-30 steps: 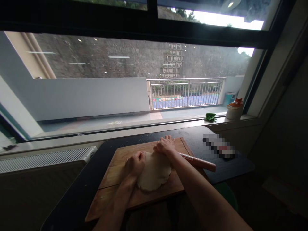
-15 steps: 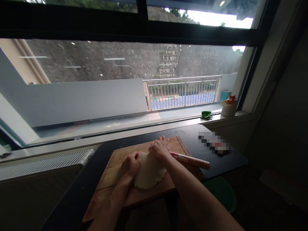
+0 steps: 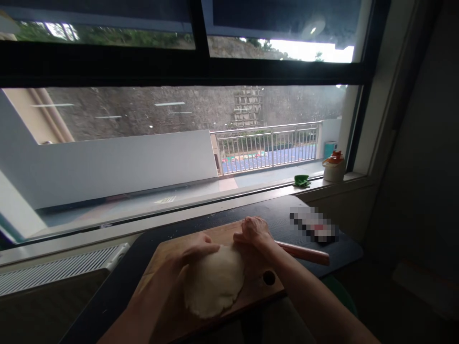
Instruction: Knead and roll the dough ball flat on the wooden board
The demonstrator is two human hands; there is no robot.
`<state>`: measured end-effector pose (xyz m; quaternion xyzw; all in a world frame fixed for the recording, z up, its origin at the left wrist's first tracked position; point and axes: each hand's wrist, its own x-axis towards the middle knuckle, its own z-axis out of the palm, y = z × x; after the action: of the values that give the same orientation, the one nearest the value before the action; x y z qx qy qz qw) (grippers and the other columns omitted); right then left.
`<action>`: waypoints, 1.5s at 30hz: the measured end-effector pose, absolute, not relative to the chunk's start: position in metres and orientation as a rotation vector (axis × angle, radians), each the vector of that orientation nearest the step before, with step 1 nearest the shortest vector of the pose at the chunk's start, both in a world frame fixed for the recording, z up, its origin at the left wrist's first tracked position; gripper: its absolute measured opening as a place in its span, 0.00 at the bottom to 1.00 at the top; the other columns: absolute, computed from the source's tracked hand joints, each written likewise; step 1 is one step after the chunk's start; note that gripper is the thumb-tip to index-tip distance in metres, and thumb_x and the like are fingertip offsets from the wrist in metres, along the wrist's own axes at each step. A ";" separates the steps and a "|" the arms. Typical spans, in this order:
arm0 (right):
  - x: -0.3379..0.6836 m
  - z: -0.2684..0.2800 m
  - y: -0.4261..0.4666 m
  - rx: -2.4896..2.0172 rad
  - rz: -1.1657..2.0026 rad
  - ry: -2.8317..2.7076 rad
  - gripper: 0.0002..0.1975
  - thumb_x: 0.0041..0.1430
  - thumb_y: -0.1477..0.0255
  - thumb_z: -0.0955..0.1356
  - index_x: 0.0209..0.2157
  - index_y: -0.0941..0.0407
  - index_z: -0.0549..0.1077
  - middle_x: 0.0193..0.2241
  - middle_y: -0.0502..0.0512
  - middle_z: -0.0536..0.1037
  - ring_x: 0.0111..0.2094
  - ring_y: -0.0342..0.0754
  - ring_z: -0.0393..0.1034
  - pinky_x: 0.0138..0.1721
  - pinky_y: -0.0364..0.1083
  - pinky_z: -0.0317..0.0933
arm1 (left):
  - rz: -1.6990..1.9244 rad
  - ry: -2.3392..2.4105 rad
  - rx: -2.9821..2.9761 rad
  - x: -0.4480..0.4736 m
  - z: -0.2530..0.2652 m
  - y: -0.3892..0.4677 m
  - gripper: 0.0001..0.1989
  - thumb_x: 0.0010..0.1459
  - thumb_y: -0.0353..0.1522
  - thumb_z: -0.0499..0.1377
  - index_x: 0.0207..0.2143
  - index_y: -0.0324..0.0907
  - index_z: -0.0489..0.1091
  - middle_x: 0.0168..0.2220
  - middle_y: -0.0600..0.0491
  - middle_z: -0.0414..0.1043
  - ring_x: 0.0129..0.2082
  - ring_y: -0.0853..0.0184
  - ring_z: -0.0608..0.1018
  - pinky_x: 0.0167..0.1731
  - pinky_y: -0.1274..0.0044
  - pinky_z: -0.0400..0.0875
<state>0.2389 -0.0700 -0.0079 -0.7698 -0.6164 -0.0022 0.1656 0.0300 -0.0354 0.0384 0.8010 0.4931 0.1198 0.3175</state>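
A pale, flattened sheet of dough with an uneven near edge lies on the wooden cutting board. At its far left edge is my left hand, fingers closed on the dough's rim with the thumb along it. Beyond the dough's far right side, my right hand is wrapped around a rolling pin. The pin slants across the board's right side, its near end sticking out past my forearm. My hand and forearm hide its middle.
The board rests on a dark table, with a blurred-out flat item at its right. On the windowsill are a green object and a white container with an orange top. A radiator stands left; a green stool is below right.
The view has tilted up. The dough lies nearer and further left on the board, uncovering a round hole. My right hand has moved right and now grips the rolling pin, which has shifted right.
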 end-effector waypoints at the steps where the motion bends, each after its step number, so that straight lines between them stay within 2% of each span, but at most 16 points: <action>1: 0.239 -0.009 -0.070 -2.182 -0.024 -1.756 0.15 0.52 0.64 0.62 0.31 0.59 0.75 0.30 0.63 0.77 0.34 0.53 0.71 0.36 0.45 0.58 | 0.339 1.243 2.081 0.030 0.037 -0.037 0.18 0.40 0.45 0.60 0.24 0.39 0.69 0.21 0.56 0.68 0.21 0.70 0.68 0.19 0.80 0.58; 4: 0.238 -0.011 -0.068 -2.114 -0.067 -1.785 0.15 0.47 0.62 0.65 0.30 0.59 0.75 0.29 0.62 0.77 0.34 0.53 0.71 0.37 0.45 0.58 | 0.581 1.243 1.968 0.024 0.025 -0.050 0.20 0.47 0.48 0.54 0.28 0.39 0.68 0.24 0.55 0.68 0.23 0.70 0.68 0.21 0.80 0.61; 7: 0.234 -0.012 -0.071 -2.089 -0.078 -1.778 0.13 0.45 0.64 0.66 0.29 0.59 0.75 0.28 0.62 0.77 0.32 0.52 0.71 0.37 0.45 0.58 | 0.636 1.371 1.924 0.015 0.014 -0.067 0.20 0.49 0.48 0.51 0.25 0.39 0.66 0.22 0.54 0.67 0.22 0.69 0.69 0.20 0.79 0.60; 9: 0.230 -0.011 -0.077 -2.083 -0.092 -1.759 0.11 0.47 0.66 0.65 0.28 0.59 0.75 0.28 0.61 0.77 0.32 0.51 0.71 0.36 0.44 0.58 | 0.684 1.415 2.002 0.013 0.013 -0.072 0.19 0.52 0.48 0.48 0.30 0.42 0.67 0.27 0.53 0.70 0.25 0.67 0.71 0.22 0.79 0.61; 11: 0.224 -0.009 -0.083 -2.072 -0.110 -1.744 0.11 0.50 0.67 0.64 0.30 0.59 0.75 0.28 0.60 0.77 0.31 0.50 0.71 0.34 0.44 0.58 | 0.593 1.667 2.112 0.018 0.013 -0.068 0.18 0.51 0.48 0.49 0.29 0.44 0.67 0.27 0.52 0.72 0.27 0.66 0.73 0.24 0.78 0.62; 15: 0.211 -0.006 -0.094 -2.077 -0.125 -1.728 0.13 0.54 0.67 0.61 0.32 0.59 0.74 0.29 0.60 0.77 0.31 0.50 0.71 0.33 0.43 0.58 | 0.570 1.812 2.176 0.033 -0.002 -0.048 0.16 0.50 0.46 0.51 0.30 0.44 0.66 0.27 0.50 0.73 0.29 0.60 0.74 0.28 0.74 0.61; 22: 0.203 -0.006 -0.104 -2.096 -0.091 -1.762 0.20 0.61 0.66 0.54 0.31 0.57 0.73 0.28 0.58 0.76 0.30 0.48 0.70 0.32 0.44 0.57 | 0.722 1.846 2.319 0.033 -0.036 -0.041 0.13 0.53 0.44 0.48 0.34 0.48 0.64 0.29 0.53 0.74 0.30 0.61 0.75 0.27 0.75 0.59; 25: 0.200 -0.011 -0.107 -2.077 -0.113 -1.768 0.22 0.62 0.65 0.51 0.32 0.57 0.72 0.31 0.58 0.75 0.33 0.48 0.69 0.36 0.45 0.57 | 0.750 1.835 2.349 0.032 -0.034 -0.044 0.12 0.54 0.42 0.48 0.35 0.47 0.65 0.29 0.53 0.74 0.30 0.62 0.75 0.26 0.76 0.58; 31: 0.203 -0.012 -0.080 -2.093 -0.142 -1.743 0.16 0.58 0.65 0.55 0.36 0.57 0.70 0.40 0.60 0.70 0.42 0.54 0.63 0.43 0.51 0.54 | 0.736 1.874 2.339 0.035 -0.032 -0.046 0.11 0.55 0.41 0.48 0.35 0.47 0.65 0.29 0.53 0.74 0.29 0.63 0.74 0.26 0.77 0.57; 34: 0.207 -0.009 -0.063 -2.161 -0.015 -1.699 0.16 0.53 0.63 0.60 0.38 0.57 0.69 0.41 0.61 0.68 0.43 0.55 0.62 0.44 0.52 0.53 | 0.740 1.862 2.359 0.034 -0.032 -0.047 0.12 0.56 0.41 0.47 0.35 0.47 0.65 0.30 0.52 0.74 0.29 0.64 0.74 0.26 0.77 0.58; 38: 0.205 -0.010 -0.062 -2.207 0.125 -1.646 0.23 0.44 0.62 0.66 0.41 0.59 0.68 0.45 0.64 0.65 0.48 0.58 0.58 0.48 0.52 0.50 | 0.753 1.850 2.387 0.033 -0.030 -0.049 0.13 0.57 0.40 0.45 0.35 0.46 0.66 0.31 0.52 0.74 0.30 0.63 0.75 0.26 0.77 0.59; 45: 0.183 -0.017 -0.089 -2.017 0.056 -1.650 0.20 0.53 0.66 0.60 0.47 0.57 0.65 0.49 0.60 0.63 0.56 0.53 0.47 0.52 0.49 0.44 | 0.669 1.882 2.301 0.036 -0.026 -0.049 0.14 0.56 0.41 0.46 0.37 0.46 0.66 0.32 0.51 0.74 0.33 0.62 0.75 0.27 0.76 0.60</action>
<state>0.1832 -0.0895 -0.0171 -0.7462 -0.6105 0.0209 0.2646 0.0358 -0.0495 -0.0260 0.7542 0.6171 0.2194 0.0473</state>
